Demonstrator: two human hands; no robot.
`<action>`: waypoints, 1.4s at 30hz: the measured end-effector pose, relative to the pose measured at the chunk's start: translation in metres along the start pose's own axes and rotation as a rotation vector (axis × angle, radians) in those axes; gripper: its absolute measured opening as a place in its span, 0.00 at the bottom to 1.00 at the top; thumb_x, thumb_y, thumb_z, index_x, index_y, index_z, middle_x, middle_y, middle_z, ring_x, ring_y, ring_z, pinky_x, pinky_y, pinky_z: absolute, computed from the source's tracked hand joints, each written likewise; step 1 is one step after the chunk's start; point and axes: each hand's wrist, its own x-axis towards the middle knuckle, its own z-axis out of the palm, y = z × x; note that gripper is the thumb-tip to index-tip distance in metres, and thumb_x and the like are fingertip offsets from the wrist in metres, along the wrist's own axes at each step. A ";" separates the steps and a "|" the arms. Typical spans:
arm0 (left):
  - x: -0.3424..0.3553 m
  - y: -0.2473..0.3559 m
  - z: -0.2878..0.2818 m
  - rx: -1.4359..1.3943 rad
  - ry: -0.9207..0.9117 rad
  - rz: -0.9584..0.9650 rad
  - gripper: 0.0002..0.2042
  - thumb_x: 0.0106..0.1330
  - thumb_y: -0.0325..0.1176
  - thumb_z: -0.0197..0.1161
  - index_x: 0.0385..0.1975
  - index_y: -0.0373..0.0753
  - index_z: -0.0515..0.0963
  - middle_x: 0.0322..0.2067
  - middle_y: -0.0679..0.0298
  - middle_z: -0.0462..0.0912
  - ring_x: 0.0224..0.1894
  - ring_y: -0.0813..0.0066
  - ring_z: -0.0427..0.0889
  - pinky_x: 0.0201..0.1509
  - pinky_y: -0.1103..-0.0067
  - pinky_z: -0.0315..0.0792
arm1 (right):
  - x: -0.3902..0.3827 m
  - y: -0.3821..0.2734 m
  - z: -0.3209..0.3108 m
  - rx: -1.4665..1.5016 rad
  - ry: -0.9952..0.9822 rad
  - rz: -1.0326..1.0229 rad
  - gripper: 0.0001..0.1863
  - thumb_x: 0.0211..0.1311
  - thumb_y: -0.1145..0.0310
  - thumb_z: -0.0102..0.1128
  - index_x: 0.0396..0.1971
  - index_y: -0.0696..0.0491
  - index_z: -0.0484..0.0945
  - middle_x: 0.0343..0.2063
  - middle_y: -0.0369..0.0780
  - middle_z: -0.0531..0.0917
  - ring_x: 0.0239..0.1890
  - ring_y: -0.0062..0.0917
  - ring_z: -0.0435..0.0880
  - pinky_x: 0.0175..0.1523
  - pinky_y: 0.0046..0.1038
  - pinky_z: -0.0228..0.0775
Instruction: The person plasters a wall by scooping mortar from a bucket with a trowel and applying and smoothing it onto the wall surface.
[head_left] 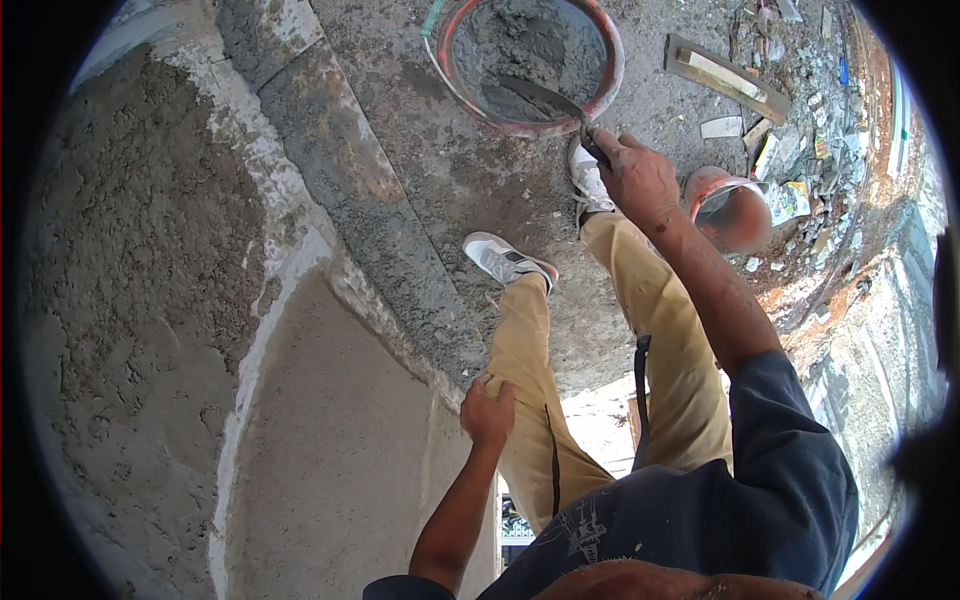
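Note:
My right hand [640,180] is closed round the dark handle of a trowel [548,97]. The trowel's blade reaches over the near rim of a round orange-red bucket [617,60] and lies against the wet grey mortar [525,40] inside, its tip partly sunk. At my left knee, my left hand [487,410] is closed with its fingers curled on the tan trouser leg [522,350], where the cloth creases. The bucket's wire handle [440,72] hangs at its left side.
On the left a wall [140,230] carries rough wet mortar above a smoother grey patch [330,430]. A second, smaller orange bucket [708,185] stands right of my feet. Beyond it lie a wooden float [725,78] and scattered rubble [825,150]. A long board [340,140] lies along the wall's foot.

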 end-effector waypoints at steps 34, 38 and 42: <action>0.007 0.015 -0.003 0.002 -0.015 -0.016 0.24 0.55 0.47 0.69 0.49 0.40 0.85 0.43 0.46 0.88 0.48 0.45 0.85 0.55 0.60 0.77 | 0.038 0.135 -0.108 1.686 0.153 0.096 0.18 0.74 0.53 0.55 0.53 0.51 0.75 0.23 0.34 0.77 0.22 0.19 0.75 0.30 0.24 0.70; 0.006 0.014 -0.006 0.079 -0.037 -0.027 0.26 0.58 0.50 0.69 0.52 0.41 0.83 0.47 0.49 0.87 0.50 0.47 0.85 0.56 0.60 0.76 | 0.041 0.149 -0.145 1.899 0.530 0.088 0.18 0.76 0.51 0.52 0.54 0.48 0.73 0.26 0.32 0.77 0.26 0.19 0.77 0.34 0.24 0.72; 0.009 0.015 -0.007 0.044 -0.025 0.012 0.25 0.58 0.50 0.69 0.52 0.42 0.83 0.47 0.49 0.87 0.49 0.46 0.85 0.55 0.60 0.77 | 0.061 0.122 -0.105 1.042 0.176 0.121 0.19 0.71 0.59 0.60 0.56 0.51 0.77 0.30 0.37 0.83 0.29 0.26 0.83 0.35 0.27 0.75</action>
